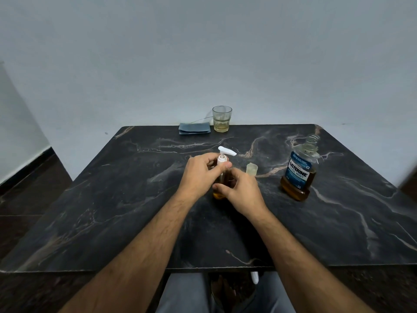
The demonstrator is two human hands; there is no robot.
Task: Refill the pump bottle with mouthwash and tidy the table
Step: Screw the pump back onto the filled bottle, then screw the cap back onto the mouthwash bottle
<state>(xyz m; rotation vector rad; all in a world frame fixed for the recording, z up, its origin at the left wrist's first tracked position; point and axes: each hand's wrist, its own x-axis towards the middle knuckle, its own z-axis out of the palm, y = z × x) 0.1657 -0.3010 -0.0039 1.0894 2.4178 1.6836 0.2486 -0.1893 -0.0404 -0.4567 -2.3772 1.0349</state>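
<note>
- Pump bottle (220, 188) stands upright mid-table, amber liquid in the lower part; both hands wrap it, so the fill level is mostly hidden.
- Pump head (226, 152), white, sits on the neck with its spout pointing right and away from the person.
- Left hand (200, 175) pinches the pump collar with thumb and fingertips, closed on it.
- Right hand (240, 190) grips the bottle body low down and steadies it.
- Step in hand looks like screwing the pump back on. Can't tell if the thread is fully seated.
- To do it well: keep the bottle flat on the table (112, 211), hold the body fixed, turn only the collar, keep the pump straight so the thread doesn't cross, stop when snug.
- Don't squeeze the body while the collar is loose; liquid could come up.
- Small cap (251, 169) stands just right of the hands, apart from them.
- Mouthwash bottle (299, 175) further right, open, roughly a third full. Likely needs that cap next.
- Glass (222, 119) with a little pale liquid sits at the far edge, folded blue cloth (194, 129) just beside it on its left.
</note>
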